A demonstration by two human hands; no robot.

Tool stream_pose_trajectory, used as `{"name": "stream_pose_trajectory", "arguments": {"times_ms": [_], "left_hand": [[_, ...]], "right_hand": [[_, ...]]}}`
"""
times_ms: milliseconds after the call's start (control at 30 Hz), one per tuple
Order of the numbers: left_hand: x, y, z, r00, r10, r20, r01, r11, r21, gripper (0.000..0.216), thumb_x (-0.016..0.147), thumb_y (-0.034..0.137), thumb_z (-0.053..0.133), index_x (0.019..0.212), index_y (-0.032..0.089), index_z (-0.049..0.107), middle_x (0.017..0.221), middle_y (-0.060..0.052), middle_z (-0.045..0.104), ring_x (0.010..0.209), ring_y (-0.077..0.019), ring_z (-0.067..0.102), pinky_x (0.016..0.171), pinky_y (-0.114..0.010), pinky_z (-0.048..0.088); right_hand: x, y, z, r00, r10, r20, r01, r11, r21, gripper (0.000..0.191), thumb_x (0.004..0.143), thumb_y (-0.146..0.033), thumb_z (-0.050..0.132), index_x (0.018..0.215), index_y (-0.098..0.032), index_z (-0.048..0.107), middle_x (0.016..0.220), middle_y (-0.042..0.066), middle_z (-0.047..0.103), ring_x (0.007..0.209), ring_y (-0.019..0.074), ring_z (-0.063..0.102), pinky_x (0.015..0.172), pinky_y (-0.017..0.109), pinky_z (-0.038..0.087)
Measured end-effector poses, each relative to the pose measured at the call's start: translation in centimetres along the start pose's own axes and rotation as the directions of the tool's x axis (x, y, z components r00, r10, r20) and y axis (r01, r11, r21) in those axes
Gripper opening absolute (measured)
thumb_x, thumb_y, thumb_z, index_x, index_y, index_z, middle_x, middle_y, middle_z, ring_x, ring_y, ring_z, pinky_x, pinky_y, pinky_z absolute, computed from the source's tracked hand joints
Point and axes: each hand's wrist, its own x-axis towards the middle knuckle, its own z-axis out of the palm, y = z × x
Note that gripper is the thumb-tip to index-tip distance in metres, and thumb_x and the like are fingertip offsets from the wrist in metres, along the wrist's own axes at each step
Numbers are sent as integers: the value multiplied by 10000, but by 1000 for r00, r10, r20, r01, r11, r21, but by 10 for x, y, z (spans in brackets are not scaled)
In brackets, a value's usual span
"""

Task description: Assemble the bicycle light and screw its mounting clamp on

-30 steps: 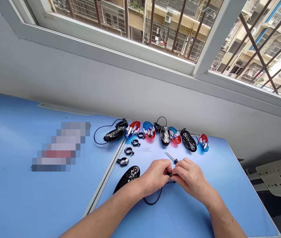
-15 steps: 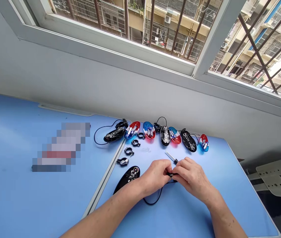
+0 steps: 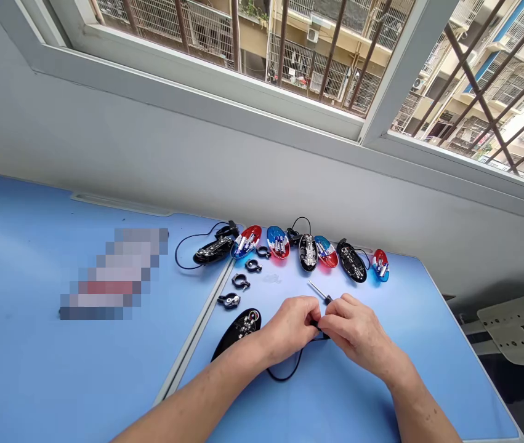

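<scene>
My left hand [image 3: 290,329] is closed around a small black part [image 3: 321,333] that trails a black cable [image 3: 296,369]. Pinched against the same part are the fingers of my right hand [image 3: 354,329], and both sets of fingertips meet and hide most of it. Just beyond them lies a screwdriver [image 3: 321,292], its shaft pointing away to the left and its black handle partly behind my right hand. Beside my left forearm rests a black oval housing [image 3: 234,335] with wires and small electronics showing at its upper end; my forearm covers its lower part.
Several black ring clamps [image 3: 241,281] form a line left of my hands. Along the back stand red-and-blue oval shells [image 3: 279,242] with batteries and black housings [image 3: 352,261] with cables. A blurred-out object [image 3: 114,277] lies on the left blue table [image 3: 58,375], past the seam.
The fingertips of my right hand have shifted slightly left, closer to my left hand, and cover more of the black part. Everything else stays in place.
</scene>
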Motion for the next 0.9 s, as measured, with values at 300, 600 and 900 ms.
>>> {"name": "stream_pose_trajectory", "arguments": {"times_ms": [300,600,900], "left_hand": [[0,2,0,1000,-9,6,9,1000,0,114,615,94,524,604,194,471,583,67,476,584,-116,423,514,-206,319],[0,2,0,1000,-10,12,10,1000,-11,117,621,85,521,610,192,475,587,71,470,584,-117,411,521,-210,315],[1,0,1,1000,-4,26,5,1000,-11,147,604,46,493,604,191,466,584,73,470,578,-109,403,520,-207,314]], "right_hand": [[-2,2,2,1000,13,-7,-13,999,30,170,925,-181,468,855,-190,623,747,44,600,658,149,431,562,257,361],[-1,2,4,1000,13,-5,-13,1000,16,208,926,-177,463,780,-181,612,718,43,586,644,145,428,559,252,360],[-1,-1,0,999,9,37,-11,999,42,240,932,-117,408,837,-195,613,744,39,601,651,139,433,551,237,350]]}}
